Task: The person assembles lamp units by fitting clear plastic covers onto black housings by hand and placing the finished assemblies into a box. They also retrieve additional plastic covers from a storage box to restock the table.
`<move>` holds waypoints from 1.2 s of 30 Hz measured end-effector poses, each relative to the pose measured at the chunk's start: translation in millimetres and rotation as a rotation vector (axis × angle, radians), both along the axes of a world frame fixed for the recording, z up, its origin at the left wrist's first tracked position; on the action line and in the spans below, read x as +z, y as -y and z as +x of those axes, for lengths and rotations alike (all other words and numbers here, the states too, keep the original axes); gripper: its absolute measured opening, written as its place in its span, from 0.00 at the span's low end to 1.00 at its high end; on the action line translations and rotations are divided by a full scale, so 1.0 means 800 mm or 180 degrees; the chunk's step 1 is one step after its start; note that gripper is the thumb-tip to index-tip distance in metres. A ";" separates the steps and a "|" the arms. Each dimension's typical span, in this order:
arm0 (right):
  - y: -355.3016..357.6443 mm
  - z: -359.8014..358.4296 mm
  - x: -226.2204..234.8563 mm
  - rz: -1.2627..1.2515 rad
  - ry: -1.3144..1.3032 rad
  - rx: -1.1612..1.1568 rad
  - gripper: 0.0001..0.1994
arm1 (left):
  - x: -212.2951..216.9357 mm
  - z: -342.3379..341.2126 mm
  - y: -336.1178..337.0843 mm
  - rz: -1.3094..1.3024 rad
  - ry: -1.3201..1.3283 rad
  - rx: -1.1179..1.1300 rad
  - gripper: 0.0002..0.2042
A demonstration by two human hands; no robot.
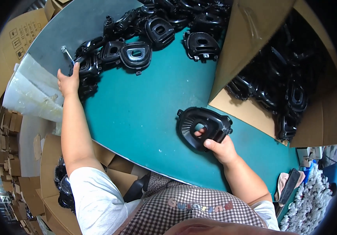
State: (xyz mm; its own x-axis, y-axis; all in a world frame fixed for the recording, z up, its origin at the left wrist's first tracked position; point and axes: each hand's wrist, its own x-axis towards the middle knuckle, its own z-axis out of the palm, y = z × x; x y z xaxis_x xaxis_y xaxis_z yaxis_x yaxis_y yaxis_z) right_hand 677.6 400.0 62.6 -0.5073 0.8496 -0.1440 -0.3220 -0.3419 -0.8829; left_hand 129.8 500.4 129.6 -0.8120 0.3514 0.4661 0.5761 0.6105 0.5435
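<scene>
My right hand (pixel 222 150) is pinching a black plastic part (pixel 215 124) by its rim, thumb lying over the face and a fingertip showing through the middle opening, so the hold is looking pretty solid. The part is sitting tilted above the green tabletop (pixel 145 105), on my side of the big cardboard box (pixel 250 47) and a bit to its left. Can't tell whether its lower edge is touching.

My left hand (pixel 69 83) is resting well off to the left of the box, right by a thin tool (pixel 67 53) with a bright metal end. Honestly can't tell if those fingers are gripping it or just sitting against the black stuff beside it, since most of the fingertips are hiding. A heap of black parts (pixel 159 33) is sprawling left of the box, with one loose piece (pixel 201 46) lying near the box's wall. More of them are lying jumbled inside the box.

Step-wise, I'd guess I'm handling a single piece: one part singled out in my right, my left over by the tool. Seems to me the next move is calling for a steady right-hand hold, and a sure left-hand grip that isn't snagging the heap.
</scene>
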 end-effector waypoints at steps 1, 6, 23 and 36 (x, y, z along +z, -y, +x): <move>0.000 -0.001 0.001 -0.0056 -0.0045 -0.0012 0.27 | -0.008 -0.016 -0.002 -0.0008 0.0011 -0.0015 0.53; -0.008 0.003 -0.001 -0.0039 -0.0140 -0.0144 0.26 | -0.012 -0.034 -0.011 -0.0486 0.0954 -0.1159 0.56; -0.005 0.001 0.000 -0.0006 -0.0132 0.0003 0.27 | -0.016 0.113 -0.035 0.0892 0.3467 -0.4099 0.42; -0.018 -0.055 0.006 0.0371 0.0628 0.0019 0.25 | -0.043 0.139 0.226 0.1174 0.1375 -0.3165 0.18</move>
State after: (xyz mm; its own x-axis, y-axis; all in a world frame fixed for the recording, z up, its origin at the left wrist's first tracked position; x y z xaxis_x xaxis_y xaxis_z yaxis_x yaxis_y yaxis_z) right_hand 634.0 414.5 67.1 -0.4842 0.8634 -0.1418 -0.1376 -0.2352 -0.9622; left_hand 241.2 319.8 95.5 -0.3686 0.8273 0.4238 0.4363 -0.2486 0.8648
